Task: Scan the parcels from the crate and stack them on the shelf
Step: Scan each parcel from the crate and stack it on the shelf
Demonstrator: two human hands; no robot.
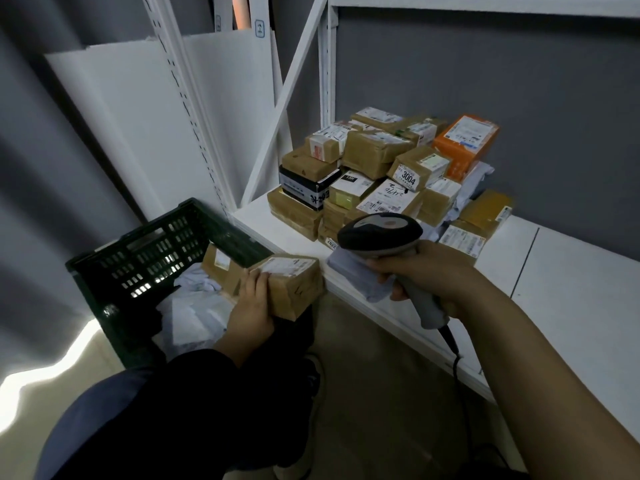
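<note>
Left hand (251, 306) grips a parcel (294, 285) at the crate's (145, 258) 3 o'clock rim; right hand (426, 275), curled round the scanner (381, 233), aims toward it. The one-handed hold could slip, and the shelf's (571, 271) loose pile (374, 157) at 12 o'clock may topple.

The crate (114, 268) is dark green with a lattice of small slots; the brown parcel (294, 285) carries a white label (so do most brown ones in the pile (374, 154)). An orange box (465, 143) and a black box (304, 188) with white print stand out there. The scanner (381, 233) is grey with a darker head, the shelf (571, 271) white, the wall (485, 71) grey.
</note>
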